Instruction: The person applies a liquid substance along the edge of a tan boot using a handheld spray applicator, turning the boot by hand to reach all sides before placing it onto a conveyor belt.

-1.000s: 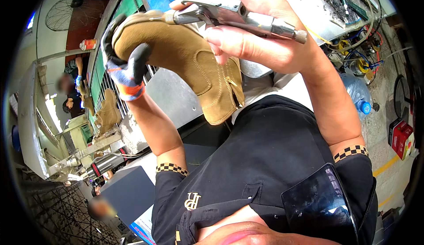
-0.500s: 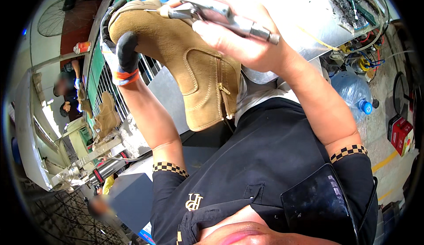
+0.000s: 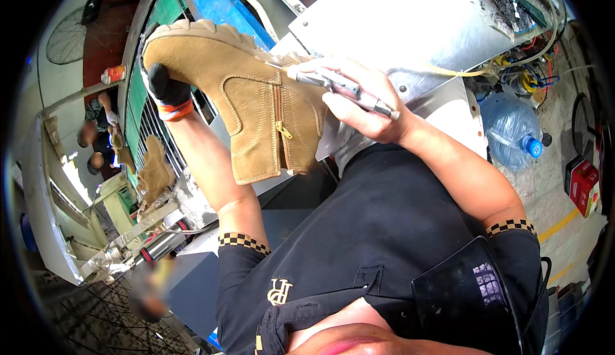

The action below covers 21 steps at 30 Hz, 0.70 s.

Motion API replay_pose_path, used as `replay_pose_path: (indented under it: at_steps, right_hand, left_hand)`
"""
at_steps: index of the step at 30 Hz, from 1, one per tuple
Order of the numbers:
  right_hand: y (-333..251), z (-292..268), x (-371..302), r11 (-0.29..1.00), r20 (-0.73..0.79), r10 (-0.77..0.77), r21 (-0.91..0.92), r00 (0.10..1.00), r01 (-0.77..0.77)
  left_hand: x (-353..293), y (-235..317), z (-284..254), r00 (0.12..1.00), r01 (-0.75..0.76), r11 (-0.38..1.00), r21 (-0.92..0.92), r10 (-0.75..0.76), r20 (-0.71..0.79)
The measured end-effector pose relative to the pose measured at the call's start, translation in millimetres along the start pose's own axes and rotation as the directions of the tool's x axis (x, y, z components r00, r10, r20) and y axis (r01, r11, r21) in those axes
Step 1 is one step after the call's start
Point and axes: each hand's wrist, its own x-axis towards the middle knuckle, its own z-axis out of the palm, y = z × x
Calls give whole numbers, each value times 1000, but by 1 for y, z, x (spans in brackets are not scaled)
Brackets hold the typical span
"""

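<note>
A tan suede ankle boot with a side zipper is held up on its side before my chest, its opening toward me. My left hand, in a black-coated work glove with an orange cuff, is closed around the toe. In my right hand, bare, is a slim metal nozzle tool with a thin pointed tip. That tip lies close to the seam between the upper and the chunky beige sole, towards the heel; whether it touches cannot be made out.
Beyond the boot stands a pale metal worktop, with a yellow hose along its edge. A blue water bottle and a red box are on the floor at right. More tan boots and people are at left.
The boot has shifted left and turned, showing more of its sole. My right hand has come down and nearer, and the tool tip has gone from the toe to near the heel.
</note>
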Motion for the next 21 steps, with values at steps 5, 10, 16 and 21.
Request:
replay_pose_path:
  at_steps: [5, 10, 16, 21]
  right_hand:
    - [3, -10, -18, 994, 50, 108, 18, 993, -109]
    - [8, -17, -35, 968, 23, 231, 92, 973, -232]
    - [10, -20, -46, 931, -19, 306, 215, 952, -295]
    - [15, -3, -41, 913, -91, 342, 268, 935, -308]
  left_hand:
    - [-8, -1, 0, 1000, 26, 1000, -7, -26, 2]
    - [-20, -15, -14, 998, 58, 998, -27, -57, 29]
    - [-66, -24, 5, 921, 159, 932, -324, -258, -290]
    - [-130, -20, 29, 610, 93, 706, -702, -598, -520]
